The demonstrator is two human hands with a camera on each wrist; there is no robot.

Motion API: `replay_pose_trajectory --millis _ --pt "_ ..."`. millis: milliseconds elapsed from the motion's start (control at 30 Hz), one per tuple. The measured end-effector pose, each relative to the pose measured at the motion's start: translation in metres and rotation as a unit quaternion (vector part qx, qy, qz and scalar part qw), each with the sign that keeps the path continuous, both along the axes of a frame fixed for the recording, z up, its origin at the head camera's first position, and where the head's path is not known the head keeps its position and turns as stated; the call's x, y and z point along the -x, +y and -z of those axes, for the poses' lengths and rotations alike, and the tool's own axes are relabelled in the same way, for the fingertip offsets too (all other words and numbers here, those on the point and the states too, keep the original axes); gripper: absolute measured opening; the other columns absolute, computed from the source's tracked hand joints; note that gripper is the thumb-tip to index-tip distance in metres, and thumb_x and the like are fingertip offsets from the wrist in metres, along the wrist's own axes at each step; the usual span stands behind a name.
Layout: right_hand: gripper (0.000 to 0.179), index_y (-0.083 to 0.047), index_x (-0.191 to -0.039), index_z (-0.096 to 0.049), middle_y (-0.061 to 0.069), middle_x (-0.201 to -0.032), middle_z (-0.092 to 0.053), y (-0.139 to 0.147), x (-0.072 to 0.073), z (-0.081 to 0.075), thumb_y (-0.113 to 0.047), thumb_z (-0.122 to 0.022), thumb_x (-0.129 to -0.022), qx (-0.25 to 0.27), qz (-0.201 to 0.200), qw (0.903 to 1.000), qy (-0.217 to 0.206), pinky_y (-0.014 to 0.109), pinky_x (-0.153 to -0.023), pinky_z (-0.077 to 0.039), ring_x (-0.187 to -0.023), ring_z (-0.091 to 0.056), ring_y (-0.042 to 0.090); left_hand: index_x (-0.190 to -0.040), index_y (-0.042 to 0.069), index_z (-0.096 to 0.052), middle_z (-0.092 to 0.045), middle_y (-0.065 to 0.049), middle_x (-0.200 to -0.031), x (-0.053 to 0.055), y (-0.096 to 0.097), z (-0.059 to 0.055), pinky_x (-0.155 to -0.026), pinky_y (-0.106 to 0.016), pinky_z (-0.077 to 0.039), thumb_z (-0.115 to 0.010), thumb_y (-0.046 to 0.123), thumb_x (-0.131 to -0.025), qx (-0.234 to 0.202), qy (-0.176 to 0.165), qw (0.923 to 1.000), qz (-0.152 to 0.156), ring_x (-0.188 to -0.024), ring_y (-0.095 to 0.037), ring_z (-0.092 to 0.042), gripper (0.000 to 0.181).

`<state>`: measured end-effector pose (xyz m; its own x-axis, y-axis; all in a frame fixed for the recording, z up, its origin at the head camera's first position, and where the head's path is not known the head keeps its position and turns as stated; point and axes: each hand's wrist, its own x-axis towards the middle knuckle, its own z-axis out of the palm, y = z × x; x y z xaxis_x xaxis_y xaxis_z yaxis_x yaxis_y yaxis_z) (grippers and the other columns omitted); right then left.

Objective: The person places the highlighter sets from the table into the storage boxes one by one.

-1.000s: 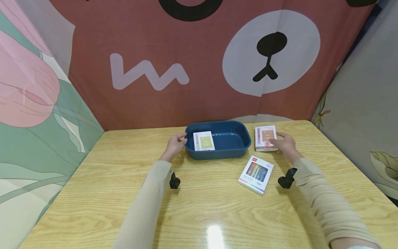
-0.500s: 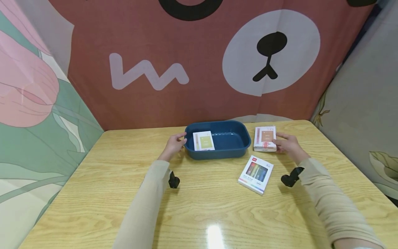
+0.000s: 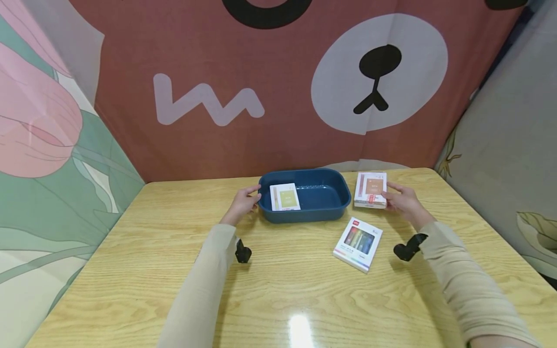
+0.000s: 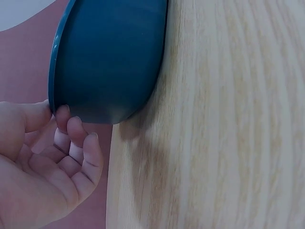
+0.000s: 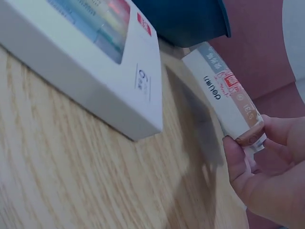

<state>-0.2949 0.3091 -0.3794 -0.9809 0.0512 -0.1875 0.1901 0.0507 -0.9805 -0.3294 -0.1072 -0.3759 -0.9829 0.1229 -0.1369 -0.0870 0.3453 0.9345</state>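
My left hand (image 3: 241, 205) pinches the left end of a dark blue rectangular tub (image 3: 313, 215). In the left wrist view, the thumb and curled fingers meet at the tub's rim (image 4: 53, 62). Inside the tub, at its left, a white box with a yellow-green panel (image 3: 285, 197) leans tilted. To the tub's right, my right hand (image 3: 403, 203) grips the right edge of a small white box with an orange panel (image 3: 371, 190). Seen in the right wrist view, that white-and-orange box (image 5: 226, 93) is tilted just above the table, thumb on one side and fingers on the other.
A white carton of colourful pens or crayons with a clear window (image 3: 359, 244) lies flat in front of the tub's right end. The wooden table (image 3: 152, 251) runs back to a reddish-brown cloth with a bear print (image 3: 287, 140). Printed cloth also hangs at both sides.
The right hand has shifted slightly right along the orange-panelled box's edge. That box has moved a little left and is now raised off the table. My left hand stays on the tub.
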Motion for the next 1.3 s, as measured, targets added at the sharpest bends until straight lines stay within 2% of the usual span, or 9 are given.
replay_pose_trajectory --millis 233,533,800,1133,1300 --pt "0.06 0.001 -0.142 -0.004 -0.003 -0.066 -0.058 -0.002 -0.002 -0.01 -0.001 -0.039 -0.093 0.052 0.005 0.9984 0.021 0.022 -0.05 -0.046 -0.055 -0.054 0.008 -0.133 0.01 -0.044 -0.046 -0.01 -0.069 -0.001 -0.001 0.0 -0.057 -0.037 -0.04 -0.047 0.011 -0.094 -0.002 0.005 1.0 0.005 -0.059 -0.022 -0.045 0.04" --pt "0.061 0.001 -0.141 -0.004 -0.003 -0.063 -0.057 -0.004 -0.003 -0.023 0.0 -0.04 -0.092 0.085 0.013 0.9955 0.039 0.02 -0.05 -0.044 -0.053 -0.05 0.008 -0.135 0.011 -0.042 -0.045 -0.01 -0.069 -0.001 -0.002 0.001 -0.059 -0.038 -0.04 -0.047 0.015 -0.094 -0.011 -0.008 0.9998 0.011 -0.061 -0.022 -0.044 0.041" --pt "0.063 0.0 -0.142 -0.005 -0.001 -0.065 -0.058 -0.018 -0.003 -0.033 0.0 -0.043 -0.092 0.125 -0.001 0.9905 0.057 0.02 -0.052 -0.044 -0.056 -0.052 0.008 -0.135 0.011 -0.042 -0.046 -0.011 -0.071 -0.001 -0.002 0.0 -0.06 -0.038 -0.041 -0.048 0.014 -0.093 -0.006 -0.006 0.9999 0.011 -0.062 -0.022 -0.045 0.042" --pt "0.061 -0.001 -0.142 -0.007 0.001 -0.068 -0.06 -0.035 -0.003 -0.039 0.001 -0.041 -0.092 0.13 -0.013 0.9902 0.049 0.022 -0.054 -0.046 -0.059 -0.055 0.009 -0.135 0.012 -0.041 -0.047 -0.012 -0.079 0.0 -0.003 0.002 -0.065 -0.04 -0.042 -0.048 0.015 -0.094 -0.008 -0.015 0.9998 0.011 -0.067 -0.024 -0.046 0.042" --pt "0.06 0.0 -0.142 -0.007 0.0 -0.068 -0.061 -0.041 -0.002 -0.037 0.003 -0.04 -0.092 0.126 -0.026 0.9901 0.057 0.021 -0.053 -0.046 -0.059 -0.056 0.008 -0.134 0.014 -0.043 -0.046 -0.011 -0.076 0.001 -0.003 0.002 -0.06 -0.034 -0.042 -0.048 0.016 -0.093 -0.014 -0.013 0.9998 0.009 -0.063 -0.021 -0.046 0.041"
